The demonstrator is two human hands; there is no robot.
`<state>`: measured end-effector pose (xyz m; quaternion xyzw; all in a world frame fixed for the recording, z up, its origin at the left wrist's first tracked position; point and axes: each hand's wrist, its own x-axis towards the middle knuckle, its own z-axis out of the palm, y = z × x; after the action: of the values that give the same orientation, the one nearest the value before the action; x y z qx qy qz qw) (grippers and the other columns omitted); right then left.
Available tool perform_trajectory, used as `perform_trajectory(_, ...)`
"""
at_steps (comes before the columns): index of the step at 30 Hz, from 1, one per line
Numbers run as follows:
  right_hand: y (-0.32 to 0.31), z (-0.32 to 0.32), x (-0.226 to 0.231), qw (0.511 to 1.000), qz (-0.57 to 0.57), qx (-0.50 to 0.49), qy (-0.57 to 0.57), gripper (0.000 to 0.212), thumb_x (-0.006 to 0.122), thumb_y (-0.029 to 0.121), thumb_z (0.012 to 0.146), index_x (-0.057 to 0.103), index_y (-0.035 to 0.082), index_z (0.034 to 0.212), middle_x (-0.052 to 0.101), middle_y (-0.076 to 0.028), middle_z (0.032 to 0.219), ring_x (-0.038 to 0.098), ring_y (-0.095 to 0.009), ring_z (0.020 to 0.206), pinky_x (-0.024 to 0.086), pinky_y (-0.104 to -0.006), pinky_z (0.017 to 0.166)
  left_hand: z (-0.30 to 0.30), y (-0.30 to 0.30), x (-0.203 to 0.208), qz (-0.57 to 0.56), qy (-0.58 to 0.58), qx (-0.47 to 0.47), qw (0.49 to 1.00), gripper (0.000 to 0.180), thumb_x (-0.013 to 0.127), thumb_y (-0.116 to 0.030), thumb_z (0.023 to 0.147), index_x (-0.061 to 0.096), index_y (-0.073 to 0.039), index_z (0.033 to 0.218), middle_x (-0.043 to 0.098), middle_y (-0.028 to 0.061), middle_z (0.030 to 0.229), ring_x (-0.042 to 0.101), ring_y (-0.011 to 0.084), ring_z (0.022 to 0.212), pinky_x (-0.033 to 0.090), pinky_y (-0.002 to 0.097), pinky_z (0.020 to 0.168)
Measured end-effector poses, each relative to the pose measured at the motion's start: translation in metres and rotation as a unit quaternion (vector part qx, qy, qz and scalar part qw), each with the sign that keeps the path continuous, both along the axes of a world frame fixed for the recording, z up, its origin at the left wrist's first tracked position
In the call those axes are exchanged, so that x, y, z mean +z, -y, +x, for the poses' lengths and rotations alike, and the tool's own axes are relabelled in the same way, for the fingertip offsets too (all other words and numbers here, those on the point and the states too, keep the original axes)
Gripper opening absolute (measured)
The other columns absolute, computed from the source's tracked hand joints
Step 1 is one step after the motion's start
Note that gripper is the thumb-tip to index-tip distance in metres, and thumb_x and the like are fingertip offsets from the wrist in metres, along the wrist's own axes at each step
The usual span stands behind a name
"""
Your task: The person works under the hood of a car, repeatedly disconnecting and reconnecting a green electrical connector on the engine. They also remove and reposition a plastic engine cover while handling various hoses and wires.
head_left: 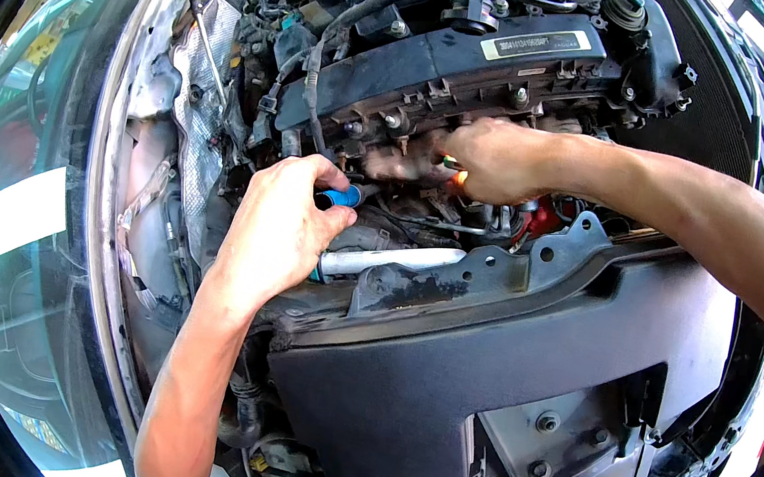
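I see an open engine bay from above, with both hands working below the black engine cover [463,55]. My left hand [277,231] sits at the near left of the engine, its fingers [311,176] closed around a tool with a blue grip [342,197]; the blue end shows between thumb and forefinger, pointing right toward the engine. Just beside and below this hand lies a white cylinder [388,260] with a blue-ringed end near the palm; it rests on the ledge behind the black front panel [438,389], and I cannot tell whether the hand touches it. My right hand [491,161] reaches in from the right, forearm crossing above the front panel, and its fingers are curled tightly against a part under the engine cover. A small orange and green thing [455,172] shows at the fingertips; it is too blurred to identify, and I cannot tell whether the fingers grip it. A red part [539,219] sits just below the right wrist. The two hands are near each other but apart. The windscreen [28,179] curves along the left edge of the view.
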<state>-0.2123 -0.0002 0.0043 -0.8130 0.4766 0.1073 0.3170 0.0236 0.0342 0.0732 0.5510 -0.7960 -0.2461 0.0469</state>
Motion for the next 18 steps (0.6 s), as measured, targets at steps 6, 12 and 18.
perform_trajectory(6, -0.008, 0.006, 0.018, 0.952, 0.288, -0.077, 0.071, 0.037, 0.048, 0.025, 0.100, 0.052, 0.000, 0.126, 0.069, -0.021, 0.108, 0.066, -0.034, 0.105, 0.051, -0.0472, 0.090, 0.002, 0.003, -0.007, -0.048, 0.013, -0.024, 0.998, 0.033, 0.074, -0.011, 0.078, 0.067, 0.006, 0.105, 0.069, 0.0219, 0.097, 0.068, 0.0339, 0.087, 0.052, 0.0394, 0.083)
perform_trajectory(12, 0.001, -0.001, -0.009, 0.993, 0.110, 0.049, 0.014, 0.036, 0.050, 0.023, 0.094, 0.060, 0.002, 0.122, 0.067, -0.023, 0.110, 0.065, -0.036, 0.101, 0.050, -0.0472, 0.087, 0.003, -0.001, -0.004, -0.046, -0.003, -0.010, 0.999, 0.034, 0.075, -0.012, 0.077, 0.068, 0.004, 0.106, 0.070, 0.0218, 0.096, 0.068, 0.0332, 0.086, 0.052, 0.0391, 0.083)
perform_trajectory(18, 0.002, -0.007, -0.025, 0.932, 0.322, -0.115, 0.121, 0.043, 0.050, 0.036, 0.101, 0.058, 0.003, 0.128, 0.070, -0.016, 0.096, 0.068, -0.027, 0.082, 0.052, -0.0413, 0.071, 0.000, -0.001, -0.002, -0.030, 0.002, -0.002, 1.000, 0.035, 0.075, -0.011, 0.077, 0.067, 0.005, 0.107, 0.069, 0.0229, 0.096, 0.068, 0.0331, 0.087, 0.051, 0.0391, 0.082)
